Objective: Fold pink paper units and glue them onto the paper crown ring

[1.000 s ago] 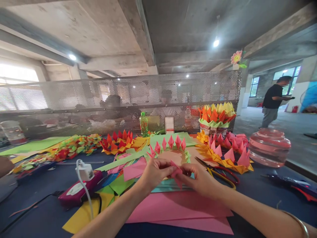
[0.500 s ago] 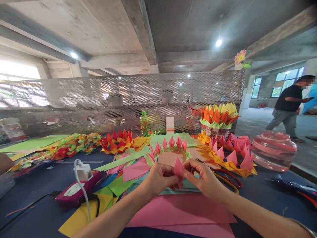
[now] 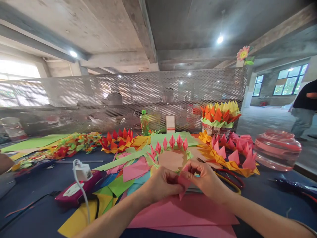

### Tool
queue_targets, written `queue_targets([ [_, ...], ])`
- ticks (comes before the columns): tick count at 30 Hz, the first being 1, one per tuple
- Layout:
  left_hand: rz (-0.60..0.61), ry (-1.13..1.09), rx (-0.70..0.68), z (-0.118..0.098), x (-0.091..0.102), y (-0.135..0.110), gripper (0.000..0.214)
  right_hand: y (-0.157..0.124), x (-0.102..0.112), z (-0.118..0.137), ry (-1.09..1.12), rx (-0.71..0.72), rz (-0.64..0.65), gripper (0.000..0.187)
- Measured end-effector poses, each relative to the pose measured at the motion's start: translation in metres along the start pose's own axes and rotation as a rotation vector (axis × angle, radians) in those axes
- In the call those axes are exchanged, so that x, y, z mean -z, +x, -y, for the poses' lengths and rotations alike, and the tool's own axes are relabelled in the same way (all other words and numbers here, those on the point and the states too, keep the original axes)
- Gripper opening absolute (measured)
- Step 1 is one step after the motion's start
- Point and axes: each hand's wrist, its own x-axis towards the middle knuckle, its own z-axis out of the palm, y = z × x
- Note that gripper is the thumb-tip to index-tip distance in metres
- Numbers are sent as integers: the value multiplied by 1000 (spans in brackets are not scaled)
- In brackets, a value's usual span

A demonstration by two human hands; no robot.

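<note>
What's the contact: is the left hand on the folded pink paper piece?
Touching. Head view: the left hand and right hand both pinch the folded pink paper piece.

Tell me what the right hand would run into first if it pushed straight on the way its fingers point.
The right hand points leftward at the left hand; both pinch the pink folded piece. Pushed on, it would probably meet the left hand's fingertips first.

Craft workshop, concrete ceiling [image 3: 104,23], perforated metal divider [image 3: 123,99], origami-strewn table [image 3: 37,205]
</note>
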Motion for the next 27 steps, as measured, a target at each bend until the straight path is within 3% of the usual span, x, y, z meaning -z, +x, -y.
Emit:
queue_targets([
  [6, 6, 16, 19, -4, 0, -1, 27, -1, 0, -2, -3, 23, -42, 44],
  [11, 9, 15, 39, -3, 0, -1, 27, -1, 1, -1, -13, 18, -75, 37],
  [15, 4, -2, 37, 0, 1, -2, 23, 0, 3, -3, -22, 17, -84, 43],
  [22, -53, -65, -5, 5, 8, 3, 20, 3, 6, -6, -102, 9, 23, 50],
  [27, -69, -91, -28, 6, 12, 4, 18, 0, 5, -2, -202, 82, 104, 57],
])
